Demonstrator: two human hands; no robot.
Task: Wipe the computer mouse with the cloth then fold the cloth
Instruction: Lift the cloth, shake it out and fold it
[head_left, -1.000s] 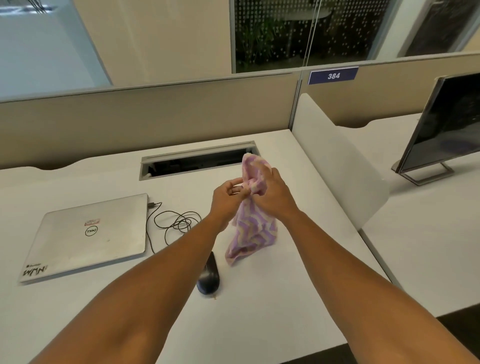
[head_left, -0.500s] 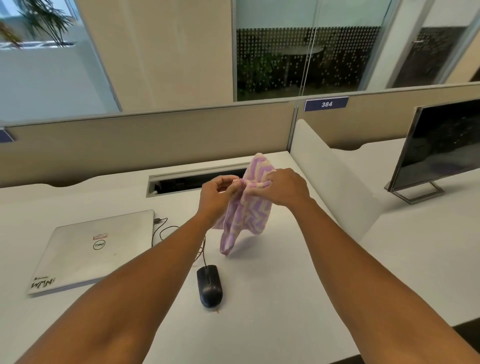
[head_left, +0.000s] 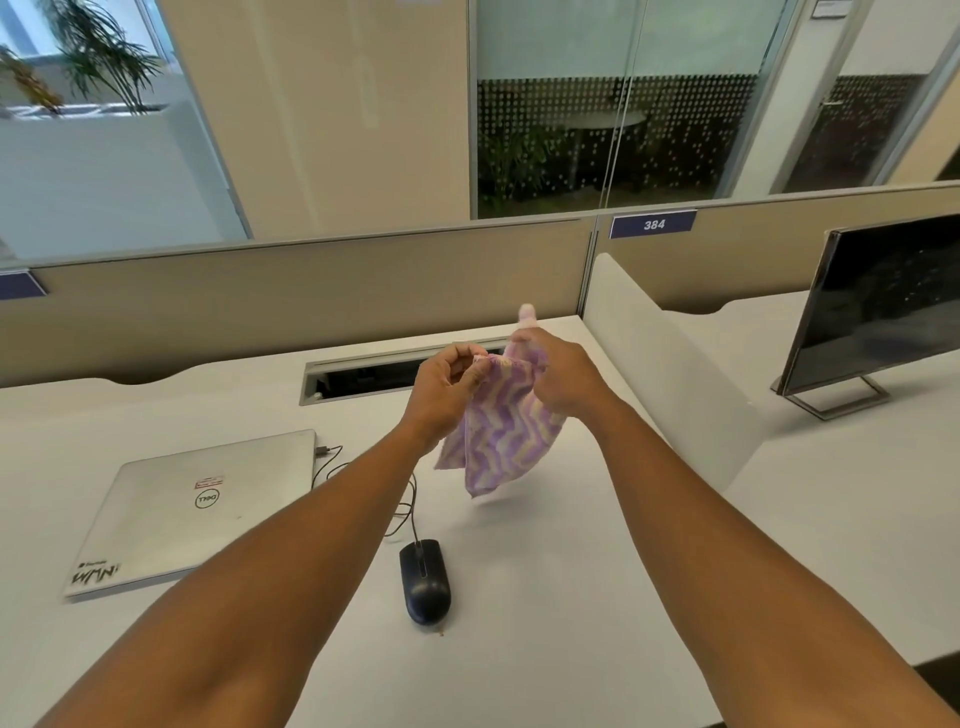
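A purple and cream zigzag cloth (head_left: 498, 431) hangs in the air above the white desk (head_left: 571, 597). My left hand (head_left: 447, 387) pinches its upper left edge. My right hand (head_left: 558, 376) grips its upper right part, and a bit of cloth sticks up above the fingers. The two hands are close together. A black wired computer mouse (head_left: 424, 581) lies on the desk below and nearer to me, untouched, its cable running back under my left forearm.
A shut silver laptop (head_left: 197, 506) lies at the left with the mouse cable plugged in. A cable slot (head_left: 363, 371) is cut in the desk behind the hands. A white divider panel (head_left: 670, 374) stands at the right, a monitor (head_left: 883, 312) beyond it.
The cloth has been opened out wider between my hands, and my left hand has shifted along its top edge. The view has tilted up, so the mouse now shows fully.
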